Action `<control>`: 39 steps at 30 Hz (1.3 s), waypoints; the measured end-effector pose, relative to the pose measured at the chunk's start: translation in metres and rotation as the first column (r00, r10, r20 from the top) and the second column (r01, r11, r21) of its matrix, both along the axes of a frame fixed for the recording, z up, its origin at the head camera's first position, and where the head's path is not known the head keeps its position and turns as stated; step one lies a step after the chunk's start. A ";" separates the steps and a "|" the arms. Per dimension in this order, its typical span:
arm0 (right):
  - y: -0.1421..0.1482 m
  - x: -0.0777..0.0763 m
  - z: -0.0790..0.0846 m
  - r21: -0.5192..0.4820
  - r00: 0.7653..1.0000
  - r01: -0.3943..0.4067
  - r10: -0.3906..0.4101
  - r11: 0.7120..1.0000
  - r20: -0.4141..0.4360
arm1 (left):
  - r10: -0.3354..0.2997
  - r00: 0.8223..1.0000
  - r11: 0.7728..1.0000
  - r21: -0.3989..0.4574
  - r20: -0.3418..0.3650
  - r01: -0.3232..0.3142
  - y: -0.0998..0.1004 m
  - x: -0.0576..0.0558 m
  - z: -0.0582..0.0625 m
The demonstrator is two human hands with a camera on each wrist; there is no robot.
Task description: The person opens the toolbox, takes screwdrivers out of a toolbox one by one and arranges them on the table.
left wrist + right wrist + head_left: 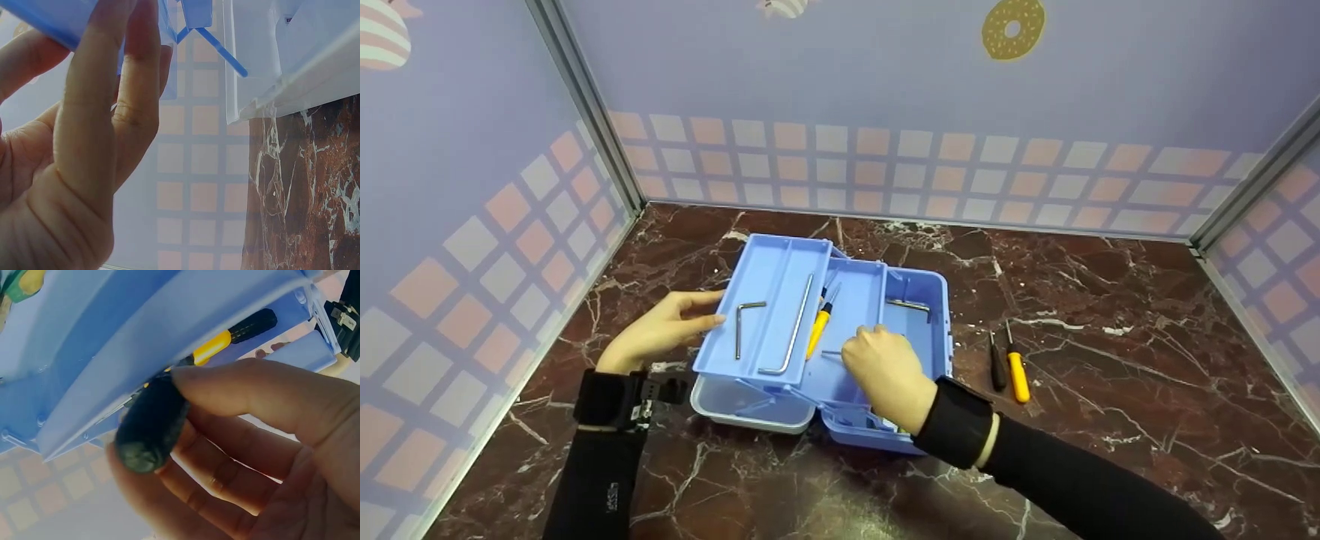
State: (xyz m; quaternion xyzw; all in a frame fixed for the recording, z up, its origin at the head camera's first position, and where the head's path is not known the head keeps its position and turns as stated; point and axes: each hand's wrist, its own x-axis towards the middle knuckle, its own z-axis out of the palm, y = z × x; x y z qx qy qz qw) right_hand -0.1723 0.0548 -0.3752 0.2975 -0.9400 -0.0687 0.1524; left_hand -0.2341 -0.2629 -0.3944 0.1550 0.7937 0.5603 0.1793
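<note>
The right hand point(887, 375) had thumb and fingers curled round the handle of a dark-handled tool point(149, 424), seemingly a screwdriver, over the middle tray point(859, 289). The step in hand looked like laying that tool in the tray or lifting it out; which, I could not tell. The next move called for a firm grip, keeping the shaft clear of the black-and-yellow screwdriver point(819, 332) just left of the hand. Farther left, the left hand point(656, 330) pinched the edge of the upper tray point(802, 259), which held two hex keys point(738, 334). Well to the right hand's right lay a black screwdriver point(997, 365) and a yellow screwdriver point(1018, 376). The fist hid the tool's handle from the head view, its tip was hard to make out, and the right wrist view cut off a green-and-yellow piece point(25, 284).
</note>
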 end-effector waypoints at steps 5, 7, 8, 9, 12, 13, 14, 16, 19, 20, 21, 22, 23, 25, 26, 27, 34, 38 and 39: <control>0.011 -0.006 0.004 -0.015 0.997 -0.002 0.004 1.000 0.080 | -0.003 1.000 1.000 -0.008 -0.012 0.003 0.001 -0.001 0.000; 0.019 -0.010 0.006 -0.080 0.992 0.000 0.011 0.997 0.129 | -0.002 1.000 1.000 -0.013 -0.018 0.002 0.001 -0.001 -0.001; 0.023 -0.012 0.006 -0.119 0.989 0.005 0.013 0.993 0.146 | -0.003 1.000 1.000 -0.015 -0.019 0.002 0.000 -0.001 -0.001; 0.027 -0.014 0.006 -0.152 0.988 0.009 0.015 0.988 0.155 | -0.003 1.000 1.000 -0.016 -0.020 0.003 0.000 -0.001 -0.001; 0.040 -0.019 0.006 -0.232 0.990 0.031 0.001 0.972 0.140 | -0.001 1.000 1.000 -0.016 -0.019 0.001 0.000 0.000 -0.001; 0.044 -0.021 0.005 -0.244 0.992 0.042 -0.010 0.969 0.129 | 0.000 1.000 1.000 -0.019 -0.020 -0.001 0.000 0.000 -0.001; 0.048 -0.022 0.005 -0.261 0.993 0.050 -0.019 0.964 0.119 | 0.000 1.000 1.000 -0.018 -0.021 -0.001 0.000 0.000 -0.001; 0.057 -0.025 0.004 -0.300 0.994 0.058 -0.027 0.952 0.106 | 0.003 1.000 1.000 -0.019 -0.024 -0.003 -0.001 0.001 -0.001; 0.072 -0.030 0.001 -0.393 0.992 0.072 -0.026 0.917 0.120 | 0.003 1.000 1.000 -0.008 -0.018 -0.003 -0.001 0.001 -0.001; 0.078 -0.031 0.000 -0.432 0.991 0.081 -0.027 0.898 0.130 | 0.003 1.000 1.000 -0.002 -0.014 -0.003 -0.001 0.001 -0.001; 0.084 -0.033 0.000 -0.467 0.990 0.092 -0.030 0.879 0.139 | 0.002 1.000 1.000 -0.001 -0.014 -0.002 -0.001 0.001 -0.001; 0.090 -0.034 -0.001 -0.497 0.988 0.108 -0.036 0.861 0.151 | 0.002 1.000 1.000 -0.004 -0.016 -0.002 0.000 0.000 -0.001; 0.096 -0.036 0.000 -0.525 0.984 0.133 -0.048 0.841 0.173 | 0.001 1.000 1.000 -0.005 -0.017 -0.001 0.000 0.000 -0.002; 0.109 -0.038 0.000 -0.570 0.978 0.174 -0.074 0.803 0.194 | 0.002 1.000 1.000 -0.013 -0.021 -0.002 0.000 -0.001 -0.002; 0.115 -0.039 0.000 -0.586 0.974 0.196 -0.086 0.786 0.209 | 0.003 1.000 1.000 -0.013 -0.022 -0.003 0.000 -0.001 -0.002; 0.120 -0.040 0.000 -0.597 0.972 0.211 -0.099 0.774 0.215 | 0.003 1.000 1.000 -0.017 -0.023 -0.004 0.000 -0.001 -0.003; 0.149 -0.040 -0.007 -0.610 0.946 0.313 -0.184 0.728 0.266 | 0.004 1.000 1.000 -0.029 -0.031 -0.005 0.000 -0.001 -0.001; 0.159 -0.039 -0.014 -0.585 0.924 0.369 -0.213 0.723 0.319 | 0.005 0.999 1.000 -0.031 -0.032 -0.006 0.000 0.000 -0.001; 0.161 -0.040 -0.016 -0.578 0.918 0.380 -0.220 0.723 0.329 | 0.006 1.000 1.000 -0.028 -0.031 -0.007 0.000 0.000 0.000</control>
